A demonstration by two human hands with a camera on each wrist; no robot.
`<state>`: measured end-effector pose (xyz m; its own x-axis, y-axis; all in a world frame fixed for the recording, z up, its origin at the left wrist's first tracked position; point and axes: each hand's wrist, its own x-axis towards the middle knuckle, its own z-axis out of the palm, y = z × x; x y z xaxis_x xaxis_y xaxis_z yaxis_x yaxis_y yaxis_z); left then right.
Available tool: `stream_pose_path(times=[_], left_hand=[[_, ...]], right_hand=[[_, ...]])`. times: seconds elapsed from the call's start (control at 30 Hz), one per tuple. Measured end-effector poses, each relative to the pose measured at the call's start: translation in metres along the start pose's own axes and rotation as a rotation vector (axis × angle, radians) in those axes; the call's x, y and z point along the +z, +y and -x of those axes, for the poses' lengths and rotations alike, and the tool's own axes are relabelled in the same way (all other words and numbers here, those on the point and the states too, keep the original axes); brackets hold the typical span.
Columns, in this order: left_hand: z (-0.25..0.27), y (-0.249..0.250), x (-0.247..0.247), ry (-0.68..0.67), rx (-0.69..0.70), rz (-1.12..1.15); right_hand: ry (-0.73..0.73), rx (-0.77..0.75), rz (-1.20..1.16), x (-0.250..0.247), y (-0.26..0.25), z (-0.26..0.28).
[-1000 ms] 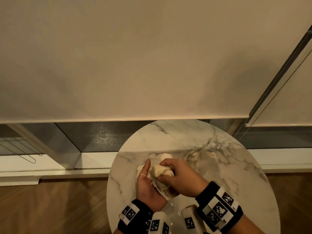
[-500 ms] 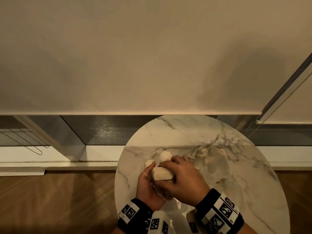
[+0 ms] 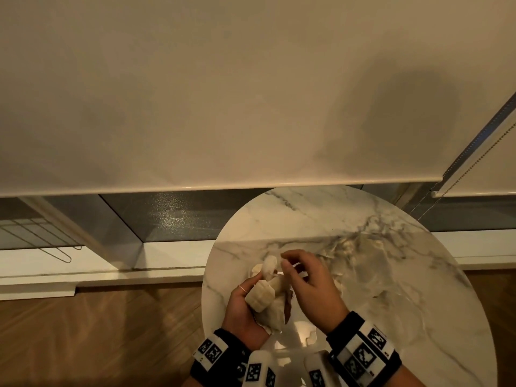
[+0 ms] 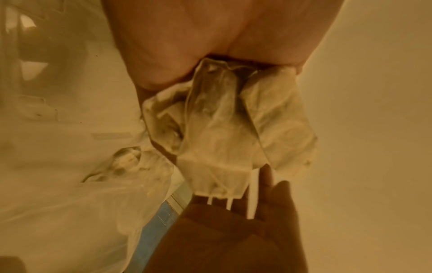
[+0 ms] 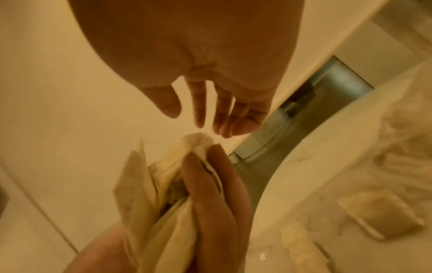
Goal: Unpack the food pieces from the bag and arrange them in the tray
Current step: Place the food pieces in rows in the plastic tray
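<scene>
The left hand (image 3: 245, 308) clasps a bundle of pale wrapped food pieces (image 3: 262, 297) above a round marble table (image 3: 391, 275), fingers curled round them. The right hand (image 3: 310, 283), fingers loosely spread and holding nothing clearly visible, hovers just beside the bundle's top. A crumpled clear plastic bag (image 3: 360, 255) lies on the table beyond. Unpacking appears underway; next, a single piece likely needs pinching free. The tray cannot be made out with certainty.
</scene>
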<state>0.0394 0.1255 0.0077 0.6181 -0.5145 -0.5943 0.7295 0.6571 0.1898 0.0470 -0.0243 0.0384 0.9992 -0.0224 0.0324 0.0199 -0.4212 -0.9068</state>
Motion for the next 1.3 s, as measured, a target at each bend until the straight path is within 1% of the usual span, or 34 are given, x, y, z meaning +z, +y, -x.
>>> stream_pose_path(times=[0.03,0.1,0.17,0.23,0.3,0.43,0.5,0.6,0.67,0.8,0.9,1.0,1.07,1.13,1.17,1.2,1.27,1.3], left_hand=[[0.001,0.002,-0.003,0.000,-0.011,-0.002],[0.002,0.005,-0.008,0.011,-0.021,-0.006],[0.004,0.007,-0.010,0.017,-0.031,-0.014],[0.006,0.008,-0.012,0.024,-0.038,-0.017],[0.008,0.009,-0.015,0.031,-0.040,-0.013],[0.014,0.012,-0.024,0.041,-0.032,0.003],[0.017,0.013,-0.029,0.053,0.001,0.019],[0.019,0.016,-0.041,0.099,0.052,0.047],[0.017,0.018,-0.052,0.137,0.061,0.062],[0.017,0.018,-0.073,0.177,0.064,0.107],[0.021,0.020,-0.080,0.181,0.061,0.135],[0.027,0.024,-0.084,0.178,0.095,0.175],[0.032,0.029,-0.087,0.170,0.119,0.213],[0.039,0.033,-0.088,0.079,0.128,0.235],[0.043,0.035,-0.088,0.014,0.128,0.245],[0.047,0.036,-0.087,-0.011,0.143,0.239],[0.050,0.035,-0.091,-0.016,0.162,0.232],[0.050,0.033,-0.092,0.001,0.166,0.253]], right_hand=[[0.012,0.077,-0.030,0.003,0.002,-0.003],[-0.029,0.206,-0.066,0.007,0.004,-0.010],[-0.083,0.265,-0.041,0.011,0.005,-0.015],[-0.105,0.277,-0.016,0.018,0.003,-0.019],[-0.119,0.272,-0.059,0.025,-0.001,-0.022],[-0.080,0.254,-0.253,0.031,-0.009,-0.026],[-0.050,0.248,-0.342,0.029,-0.010,-0.027],[-0.006,0.291,-0.540,0.027,-0.006,-0.030],[0.018,0.332,-0.644,0.026,0.001,-0.032],[0.014,0.395,-0.702,0.028,0.019,-0.033],[-0.001,0.460,-0.636,0.035,0.039,-0.033],[-0.076,0.570,-0.404,0.044,0.066,-0.031],[-0.182,0.626,-0.214,0.052,0.083,-0.029],[-0.322,0.672,-0.094,0.060,0.094,-0.027],[-0.387,0.694,-0.072,0.065,0.098,-0.026],[-0.438,0.711,-0.063,0.069,0.101,-0.025],[-0.497,0.702,-0.019,0.078,0.108,-0.026],[-0.504,0.681,0.024,0.082,0.111,-0.027]])
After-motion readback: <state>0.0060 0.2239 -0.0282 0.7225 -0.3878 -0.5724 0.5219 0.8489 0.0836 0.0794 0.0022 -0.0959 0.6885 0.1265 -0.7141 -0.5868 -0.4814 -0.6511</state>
